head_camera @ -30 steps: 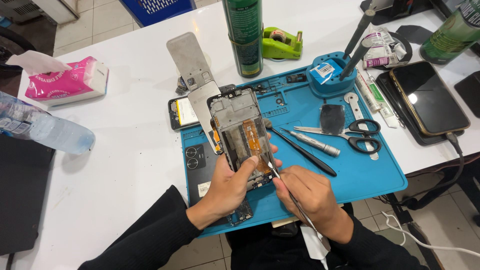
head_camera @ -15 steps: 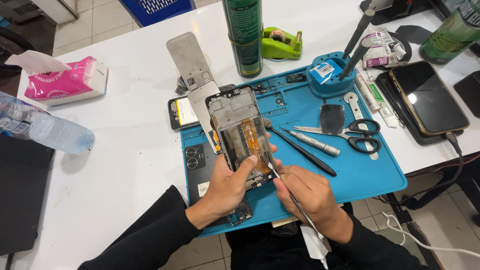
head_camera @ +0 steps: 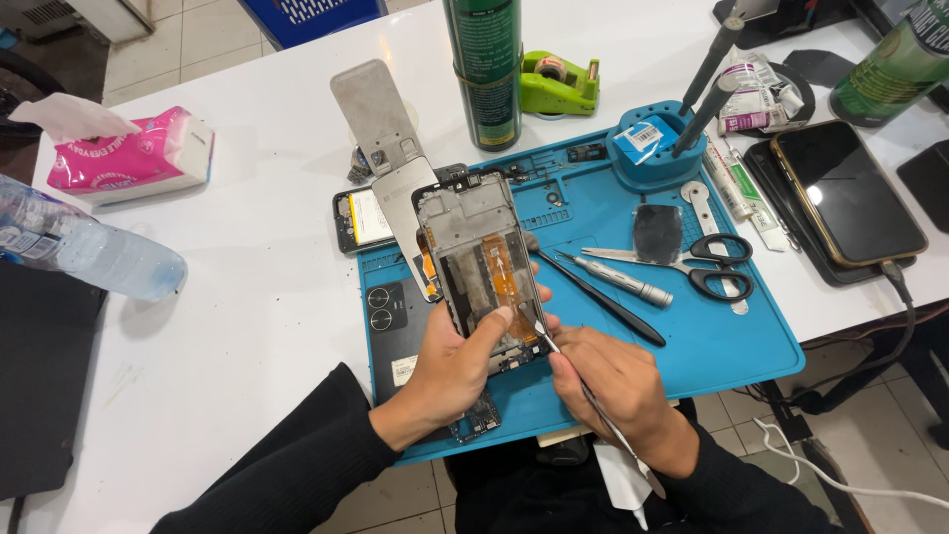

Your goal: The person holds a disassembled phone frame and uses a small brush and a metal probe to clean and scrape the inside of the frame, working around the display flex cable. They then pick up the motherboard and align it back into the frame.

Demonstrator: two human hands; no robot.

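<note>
An opened phone frame (head_camera: 479,252) with grey metal plates and an orange flex cable is held tilted above the blue work mat (head_camera: 751,341). My left hand (head_camera: 455,371) grips its lower end, thumb resting on the inner face. My right hand (head_camera: 608,381) pinches thin metal tweezers (head_camera: 539,336), whose tips touch the frame's lower right part near the flex cable. The tweezers' long back end runs down past my wrist.
On the mat lie scissors (head_camera: 717,267), a small screwdriver (head_camera: 618,280), a black pry stick (head_camera: 613,307), a phone back cover (head_camera: 386,307) and a circuit board (head_camera: 479,420). A green spray can (head_camera: 484,69), tape dispenser (head_camera: 557,84), tissue pack (head_camera: 133,153), water bottle (head_camera: 89,252) and dark phone (head_camera: 850,193) surround it.
The phone frame has shifted slightly in my left hand; the tweezers stay at its lower right part. Nothing else moved.
</note>
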